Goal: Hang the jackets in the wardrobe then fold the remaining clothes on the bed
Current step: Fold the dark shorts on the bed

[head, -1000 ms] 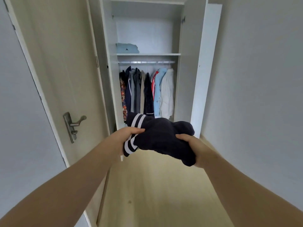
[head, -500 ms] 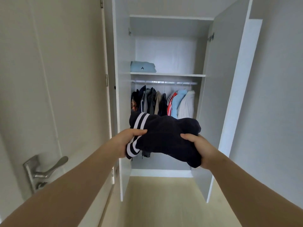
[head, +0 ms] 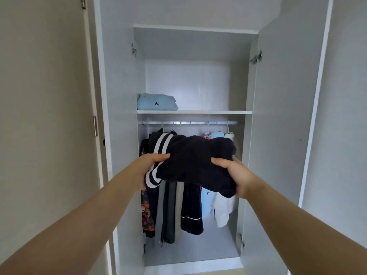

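Both bare forearms stretch forward from the lower corners of the view and draw toward each other. The left hand (head: 152,167) grips the left end of a folded dark garment (head: 190,159), thumb on top. The right hand (head: 233,171) grips the right end, thumb on top and fingers curled beneath.

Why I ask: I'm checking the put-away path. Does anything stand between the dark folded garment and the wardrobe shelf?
Nothing visible does. The left hand and right hand hold the dark garment before the open wardrobe, below the shelf. A folded light blue garment fills only its left end.
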Available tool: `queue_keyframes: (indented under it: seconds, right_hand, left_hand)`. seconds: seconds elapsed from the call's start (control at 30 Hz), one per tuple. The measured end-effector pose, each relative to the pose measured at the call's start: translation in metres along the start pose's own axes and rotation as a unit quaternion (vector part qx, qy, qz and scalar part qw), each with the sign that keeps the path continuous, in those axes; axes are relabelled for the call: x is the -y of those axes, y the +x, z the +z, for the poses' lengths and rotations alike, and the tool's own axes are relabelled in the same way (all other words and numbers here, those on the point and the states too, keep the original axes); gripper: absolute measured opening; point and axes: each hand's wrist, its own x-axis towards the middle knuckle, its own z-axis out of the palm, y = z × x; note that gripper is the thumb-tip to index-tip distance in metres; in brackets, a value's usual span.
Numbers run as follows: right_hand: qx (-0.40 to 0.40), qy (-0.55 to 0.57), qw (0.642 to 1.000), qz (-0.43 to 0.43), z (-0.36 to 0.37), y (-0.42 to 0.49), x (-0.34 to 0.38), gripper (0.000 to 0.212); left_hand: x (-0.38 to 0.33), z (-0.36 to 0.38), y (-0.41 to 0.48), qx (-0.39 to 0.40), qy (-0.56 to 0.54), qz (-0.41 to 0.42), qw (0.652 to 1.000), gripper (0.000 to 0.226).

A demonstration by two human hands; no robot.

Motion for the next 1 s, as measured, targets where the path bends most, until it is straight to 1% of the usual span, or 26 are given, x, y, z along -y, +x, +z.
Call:
queue_keyframes:
  seconds: [0.2,0.33,0.43,0.63,0.8,0.93,1.0]
  right_hand:
    - [-0.01,0.011,0.999,-0.028,-0.022,0.113,0.012,0.04]
    - [0.006,0.018,0.999,-0.045,-0.041,0.196,0.032,0.037]
    - [0.033,0.009,0.997,-0.062,-0.057,0.262,0.055,0.038]
    - [0.042,-0.021,0.995,-0.087,-0.084,0.371,0.091,0.039]
    - [0.041,-0.024,0.993,-0.105,-0.09,0.459,0.106,0.035]
    - [0.031,-0.053,0.988,-0.142,-0.089,0.528,0.124,0.034]
    - [0.026,-0.07,0.987,-0.145,-0.087,0.555,0.135,0.035]
  left_hand:
    - [-0.027,0.006,0.111,0.008,0.022,0.013,1.0,0.013]
    - [-0.052,0.014,0.191,-0.002,0.034,0.049,0.998,0.015]
    - [-0.073,0.026,0.252,-0.018,0.028,0.067,0.997,0.011]
    - [-0.097,0.041,0.358,-0.018,0.016,0.089,0.996,0.013]
    - [-0.131,0.04,0.438,-0.017,0.03,0.109,0.993,0.013]
    - [-0.16,0.033,0.507,-0.006,0.045,0.139,0.989,0.015]
    - [-0.174,0.032,0.534,0.006,0.049,0.152,0.987,0.014]
